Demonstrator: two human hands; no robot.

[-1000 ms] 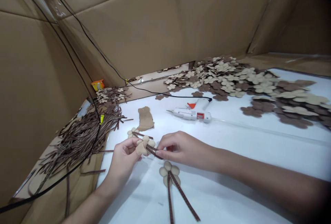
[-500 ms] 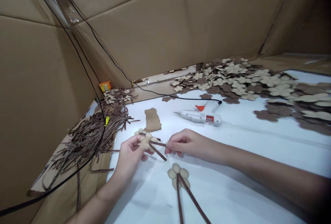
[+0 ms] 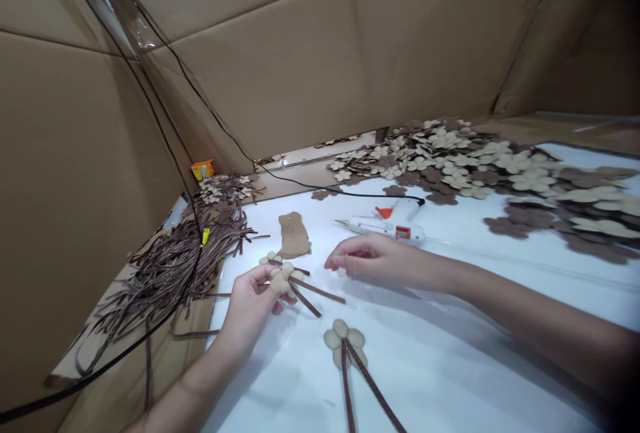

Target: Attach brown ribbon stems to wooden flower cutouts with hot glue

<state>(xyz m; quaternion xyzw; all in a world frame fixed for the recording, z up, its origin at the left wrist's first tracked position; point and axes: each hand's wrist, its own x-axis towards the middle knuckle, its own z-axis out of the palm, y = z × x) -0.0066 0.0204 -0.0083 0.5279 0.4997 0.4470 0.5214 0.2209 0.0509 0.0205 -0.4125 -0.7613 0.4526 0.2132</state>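
Note:
My left hand (image 3: 255,293) pinches a beige fabric flower (image 3: 281,280) between thumb and fingers. Two brown ribbon strips (image 3: 320,290) spread from that flower toward the right, their ends loose. My right hand (image 3: 363,256) hovers just in front of the glue gun (image 3: 385,226), fingers loosely curled and apart, holding nothing. Behind my left hand, partly covered, lies another small beige flower (image 3: 270,258) with a brown strip. Closer to me, a beige flower with padded petals (image 3: 356,337) rests on the white board (image 3: 425,366), with two brown strips running from its middle toward me.
Brown and beige flower cutouts (image 3: 465,160) are heaped at the back right. A bundle of brown strips (image 3: 175,266) lies at left, crossed by a black cable (image 3: 170,326). A torn cardboard piece (image 3: 294,234) sits mid-board. Cardboard walls (image 3: 280,53) rise behind.
My right hand has let go of a ribbon strip's end and moved up and slightly right toward the glue gun. My left hand keeps its hold on the flower.

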